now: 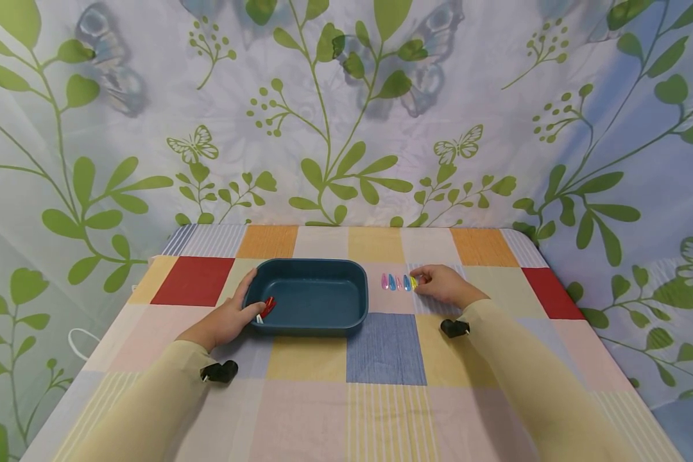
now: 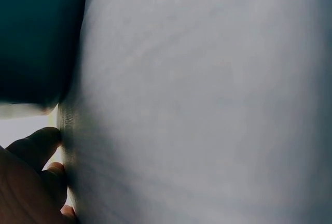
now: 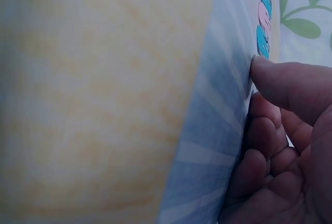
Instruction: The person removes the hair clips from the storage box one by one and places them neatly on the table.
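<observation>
A patchwork-covered table point(image 1: 300, 410) is cut off at the lower frame edge. On it, the blue tray point(image 1: 312, 305) is held at its left rim by the left hand point(image 1: 225, 323), thumb over the rim. By the right hand point(image 1: 444, 284), a yellow clip point(image 1: 414, 283) at the row's right end is partly hidden; whether it is pinched cannot be told. Red clips point(image 1: 268, 307) in the tray are partly covered by the left thumb; a white piece point(image 1: 259, 319) beside them is not identified.

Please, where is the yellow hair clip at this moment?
In the head view, the yellow hair clip is right of the dark blue tray, between a blue clip and the right grip.
</observation>
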A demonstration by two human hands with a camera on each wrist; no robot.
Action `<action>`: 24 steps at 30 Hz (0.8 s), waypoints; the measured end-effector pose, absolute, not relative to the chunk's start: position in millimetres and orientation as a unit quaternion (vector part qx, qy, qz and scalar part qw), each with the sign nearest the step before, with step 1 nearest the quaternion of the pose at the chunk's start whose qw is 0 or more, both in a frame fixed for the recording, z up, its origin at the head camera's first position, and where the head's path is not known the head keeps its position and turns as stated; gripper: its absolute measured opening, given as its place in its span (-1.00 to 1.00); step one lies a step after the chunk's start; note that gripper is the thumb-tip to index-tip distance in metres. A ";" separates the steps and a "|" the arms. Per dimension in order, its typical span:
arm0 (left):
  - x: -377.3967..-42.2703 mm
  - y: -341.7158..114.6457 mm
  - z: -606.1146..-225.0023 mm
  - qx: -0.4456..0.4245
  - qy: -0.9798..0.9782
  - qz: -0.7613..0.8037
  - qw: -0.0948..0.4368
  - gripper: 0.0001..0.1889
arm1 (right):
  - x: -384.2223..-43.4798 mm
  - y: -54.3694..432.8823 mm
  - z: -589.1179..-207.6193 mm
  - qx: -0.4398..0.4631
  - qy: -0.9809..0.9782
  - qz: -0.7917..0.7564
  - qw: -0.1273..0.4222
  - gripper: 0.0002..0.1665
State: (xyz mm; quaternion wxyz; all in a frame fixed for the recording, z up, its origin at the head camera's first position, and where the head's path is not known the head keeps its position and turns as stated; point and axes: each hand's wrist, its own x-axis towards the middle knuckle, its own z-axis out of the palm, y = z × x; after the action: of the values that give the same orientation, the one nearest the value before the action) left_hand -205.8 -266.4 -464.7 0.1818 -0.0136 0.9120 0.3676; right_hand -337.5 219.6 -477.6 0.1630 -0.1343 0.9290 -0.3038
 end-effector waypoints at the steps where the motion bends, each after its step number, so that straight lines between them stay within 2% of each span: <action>1: -205.6 -266.5 -464.7 -0.013 0.912 0.368 0.182 -0.06 | -337.7 219.8 -477.8 -0.135 0.929 -0.306 0.162 -0.45; 15: -206.9 -269.2 -465.3 -0.021 0.914 0.361 0.185 -0.03 | -338.0 226.3 -480.1 -0.131 0.918 -0.337 0.162 -0.42; 24: -208.7 -271.2 -466.7 -0.021 0.909 0.369 0.192 -0.07 | -341.9 215.7 -457.4 -0.129 0.916 -0.355 0.135 -0.43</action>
State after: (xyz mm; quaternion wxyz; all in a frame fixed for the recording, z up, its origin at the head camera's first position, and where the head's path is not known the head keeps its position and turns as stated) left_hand -208.7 -271.2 -466.7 0.1917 -0.0213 0.9091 0.3693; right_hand -341.9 215.7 -457.4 0.1348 -0.1293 0.9161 -0.3548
